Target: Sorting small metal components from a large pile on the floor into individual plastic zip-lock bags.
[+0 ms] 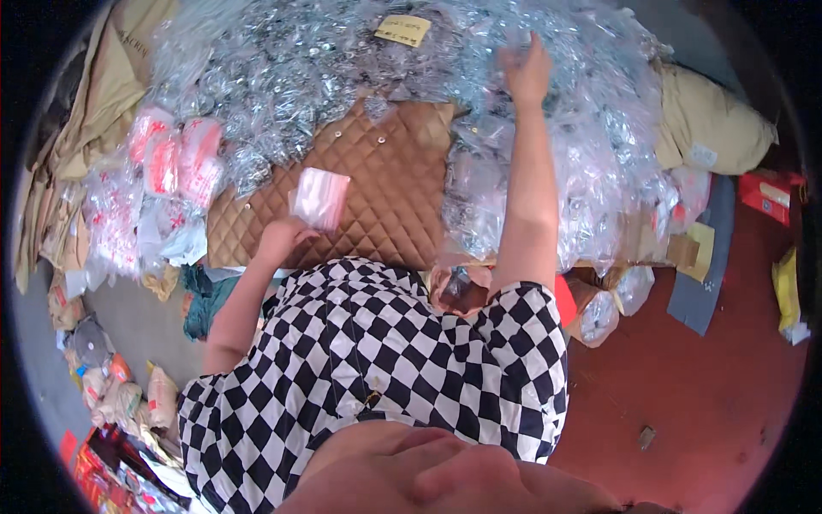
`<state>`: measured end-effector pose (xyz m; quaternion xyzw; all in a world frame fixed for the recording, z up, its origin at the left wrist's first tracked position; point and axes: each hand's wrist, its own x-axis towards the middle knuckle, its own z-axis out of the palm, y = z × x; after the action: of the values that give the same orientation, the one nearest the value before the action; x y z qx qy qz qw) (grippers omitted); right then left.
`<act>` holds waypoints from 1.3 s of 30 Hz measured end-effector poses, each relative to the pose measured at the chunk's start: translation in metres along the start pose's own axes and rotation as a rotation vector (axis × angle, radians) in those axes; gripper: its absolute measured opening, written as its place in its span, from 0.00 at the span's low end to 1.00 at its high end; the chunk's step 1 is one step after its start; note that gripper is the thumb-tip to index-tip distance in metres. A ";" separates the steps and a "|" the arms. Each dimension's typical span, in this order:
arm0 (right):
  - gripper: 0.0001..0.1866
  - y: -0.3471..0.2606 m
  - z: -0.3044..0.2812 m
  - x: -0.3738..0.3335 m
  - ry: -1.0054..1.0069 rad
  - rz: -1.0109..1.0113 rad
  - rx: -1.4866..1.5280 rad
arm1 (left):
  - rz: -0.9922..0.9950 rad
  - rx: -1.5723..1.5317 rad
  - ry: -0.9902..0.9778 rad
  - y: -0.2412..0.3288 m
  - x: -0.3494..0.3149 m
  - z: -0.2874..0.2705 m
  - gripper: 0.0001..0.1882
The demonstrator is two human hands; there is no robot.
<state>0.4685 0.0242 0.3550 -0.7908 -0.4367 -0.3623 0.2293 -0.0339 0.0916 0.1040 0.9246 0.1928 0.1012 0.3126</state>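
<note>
My left hand [284,240] is closed at the lower edge of a small stack of clear, pink-edged plastic bags [322,199], over a brown quilted cloth [377,184]. My right arm reaches far forward, and my right hand [526,72] is over the big heap of small clear plastic packets [591,120]. The fingers of that hand are partly smeared by motion, so I cannot make out whether they grip a packet. Small dark and shiny bits show inside many packets in the heap.
A yellow paper label [402,30] lies on the heap. Red-printed plastic bags [175,158] sit at the left. A tan sack [711,120] stands at the right edge. Several small round pieces dot the quilted cloth. Wrapped bundles [120,394] crowd the floor at lower left.
</note>
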 end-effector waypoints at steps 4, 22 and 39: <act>0.19 0.003 0.034 0.020 -0.265 0.485 0.018 | -0.066 -0.038 0.071 0.017 -0.012 -0.009 0.12; 0.33 -0.223 0.062 -0.094 -1.149 -0.424 -0.021 | -0.277 -0.612 0.480 0.066 0.019 -0.029 0.05; 0.33 -0.209 0.011 -0.088 -0.869 0.919 1.739 | -0.312 -0.754 0.597 0.064 0.001 -0.038 0.11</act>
<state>0.2621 0.0930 0.2900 -0.5060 -0.2499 0.5058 0.6524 -0.0258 0.0656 0.1734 0.6383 0.3598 0.3756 0.5676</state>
